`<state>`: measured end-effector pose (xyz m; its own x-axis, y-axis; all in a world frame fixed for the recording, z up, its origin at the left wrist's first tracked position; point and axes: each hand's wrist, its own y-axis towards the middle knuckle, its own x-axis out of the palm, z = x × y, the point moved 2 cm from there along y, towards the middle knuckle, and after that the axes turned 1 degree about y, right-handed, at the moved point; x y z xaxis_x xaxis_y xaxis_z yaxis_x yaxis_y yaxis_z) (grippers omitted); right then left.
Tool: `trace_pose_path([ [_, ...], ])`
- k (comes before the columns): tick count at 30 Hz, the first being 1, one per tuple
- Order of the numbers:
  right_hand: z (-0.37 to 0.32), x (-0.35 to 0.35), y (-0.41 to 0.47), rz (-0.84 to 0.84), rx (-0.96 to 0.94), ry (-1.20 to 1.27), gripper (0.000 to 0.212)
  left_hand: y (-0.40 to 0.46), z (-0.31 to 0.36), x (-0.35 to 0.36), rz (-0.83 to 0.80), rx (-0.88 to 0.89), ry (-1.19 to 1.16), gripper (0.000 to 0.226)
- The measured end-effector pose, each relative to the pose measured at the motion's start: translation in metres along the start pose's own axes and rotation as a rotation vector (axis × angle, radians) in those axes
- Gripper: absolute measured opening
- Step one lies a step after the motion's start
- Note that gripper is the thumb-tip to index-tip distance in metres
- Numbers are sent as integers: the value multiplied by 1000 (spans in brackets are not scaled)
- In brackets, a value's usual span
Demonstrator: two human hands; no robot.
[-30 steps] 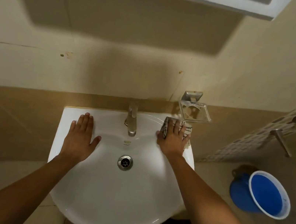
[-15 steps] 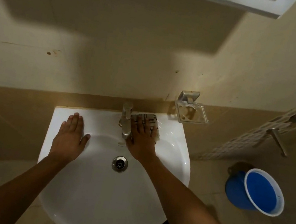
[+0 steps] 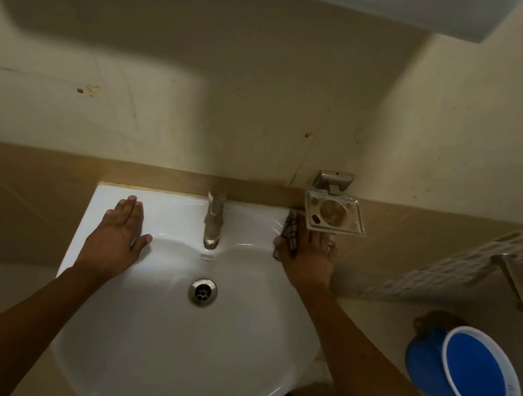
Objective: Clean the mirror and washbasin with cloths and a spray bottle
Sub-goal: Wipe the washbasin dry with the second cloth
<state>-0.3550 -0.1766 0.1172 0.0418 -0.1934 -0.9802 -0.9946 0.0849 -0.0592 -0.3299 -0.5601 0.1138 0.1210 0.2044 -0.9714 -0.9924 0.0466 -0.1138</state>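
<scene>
— Where are the hands?
— The left hand (image 3: 119, 233) lies flat on the washbasin (image 3: 160, 353) rim, left of the tap (image 3: 213, 221). The right hand (image 3: 307, 256) presses a checked cloth (image 3: 290, 233) onto the rim's back right corner, under the soap holder (image 3: 334, 213).
— Anything else?
— A blue bucket (image 3: 465, 374) on the floor.

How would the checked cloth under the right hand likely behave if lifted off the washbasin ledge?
The checked cloth would probably hang limp, since it lies flattened beneath the right hand. It looks thin, so likely light. On the glossy washbasin it should slide easily.
</scene>
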Motion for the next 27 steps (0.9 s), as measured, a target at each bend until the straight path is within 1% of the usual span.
trace_pose_path([
  [2, 2, 4, -8, -1, 27, 0, 96, -1, 2, -1, -1, -6, -1, 71],
  [4, -3, 10, -15, 28, -10, -31, 100, -1, 3, -1, -6, -13, -4, 71],
  [7, -11, 16, -19, 109, -116, -62, 85, -1, 3, -2, -5, -18, -19, 72],
  [11, -33, 30, -17, 89, -268, -59, 73, -1, 3, -4, -15, -32, -41, 72],
  [17, -81, 33, -8, 65, -466, 6, 71, -1, 2, -7, -40, -33, -60, 72],
  [22, -100, 31, 0, 36, -463, 54, 71, -1, 0, -7, -28, -15, -80, 72],
  [25, -105, 29, -11, 72, -456, 71, 64, 2, -6, -10, -44, -2, -112, 71],
  [26, -108, 31, -17, 104, -439, 57, 64, 3, -9, -12, -51, 1, -118, 71],
  [27, -111, 34, -25, 123, -407, 46, 68, 4, -13, -13, -53, 6, -100, 71],
])
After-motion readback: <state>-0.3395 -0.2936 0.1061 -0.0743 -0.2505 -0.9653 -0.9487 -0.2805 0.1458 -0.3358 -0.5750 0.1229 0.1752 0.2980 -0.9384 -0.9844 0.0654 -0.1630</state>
